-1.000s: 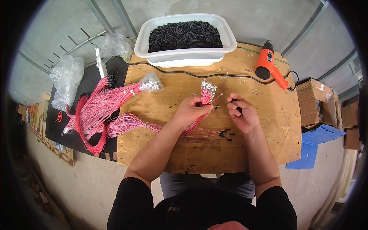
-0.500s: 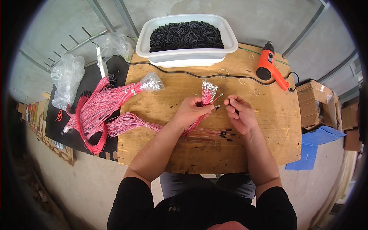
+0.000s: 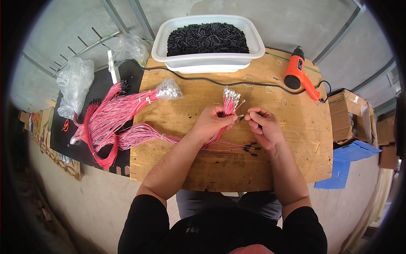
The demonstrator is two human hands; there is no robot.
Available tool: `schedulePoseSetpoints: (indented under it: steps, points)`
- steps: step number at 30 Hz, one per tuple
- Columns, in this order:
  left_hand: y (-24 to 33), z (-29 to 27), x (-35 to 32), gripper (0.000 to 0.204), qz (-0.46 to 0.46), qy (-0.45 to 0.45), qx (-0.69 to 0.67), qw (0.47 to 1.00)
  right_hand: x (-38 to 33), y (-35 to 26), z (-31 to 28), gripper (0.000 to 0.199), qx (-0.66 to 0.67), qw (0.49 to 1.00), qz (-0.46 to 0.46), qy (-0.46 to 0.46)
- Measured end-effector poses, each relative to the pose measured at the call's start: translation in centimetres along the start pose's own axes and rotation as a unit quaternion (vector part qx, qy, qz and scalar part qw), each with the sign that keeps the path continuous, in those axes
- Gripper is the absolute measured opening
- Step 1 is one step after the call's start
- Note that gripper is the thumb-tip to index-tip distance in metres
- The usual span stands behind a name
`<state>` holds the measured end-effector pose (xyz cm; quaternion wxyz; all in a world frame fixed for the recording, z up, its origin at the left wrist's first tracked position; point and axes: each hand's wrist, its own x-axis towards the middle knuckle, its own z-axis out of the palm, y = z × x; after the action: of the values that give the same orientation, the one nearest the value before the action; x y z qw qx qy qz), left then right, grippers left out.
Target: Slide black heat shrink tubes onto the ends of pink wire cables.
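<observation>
R hand [image 3: 263,126] edged closer; both grips pinched: L hand [image 3: 213,122] on pink wire bundle [image 3: 228,103], R on wire tip.

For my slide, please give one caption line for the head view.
Left hand grips a pink wire bundle while right hand pinches one wire end, on a wooden board.

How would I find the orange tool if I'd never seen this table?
Start at the wooden table and look to its far right corner, right of the white tub of small black pieces. The heat gun lies there, apart from both hands. It's the only orange, pistol-shaped thing; everything nearby is wire or cardboard.
</observation>
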<state>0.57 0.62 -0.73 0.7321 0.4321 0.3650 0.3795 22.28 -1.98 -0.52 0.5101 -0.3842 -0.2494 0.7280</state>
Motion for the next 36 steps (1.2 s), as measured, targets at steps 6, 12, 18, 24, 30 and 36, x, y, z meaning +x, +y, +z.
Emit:
schedulePoseSetpoints:
  steps: [6, 12, 18, 24, 30, 36]
  points:
    - [-0.2, -0.2, 0.0, 0.011, 0.008, 0.006, -0.018, 1.0, -0.1, 0.0, 0.9, 0.015, -0.019, 1.0, -0.006, 0.001]
    - [-0.3, -0.4, 0.2, 0.011, -0.003, 0.002, -0.018, 1.0, -0.3, 0.6, 1.1, 0.013, -0.096, 0.994, -0.046, 0.008]
    - [-0.6, -0.6, 0.3, 0.011, 0.012, 0.001, -0.013, 1.0, -0.5, 0.8, 1.5, 0.013, -0.119, 0.99, -0.065, 0.024]
    - [-0.4, -0.4, 0.1, 0.011, 0.02, 0.001, 0.018, 1.0, -0.3, 1.2, 1.3, 0.013, -0.121, 0.987, -0.098, 0.03]
    - [-0.8, -0.7, 0.3, 0.01, 0.027, -0.016, 0.017, 0.999, -0.2, 1.5, 1.2, 0.014, -0.134, 0.981, -0.134, 0.031]
    - [-0.7, -0.7, 0.2, 0.011, 0.011, -0.012, 0.029, 0.999, -0.3, 1.5, 1.4, 0.013, -0.147, 0.978, -0.141, 0.039]
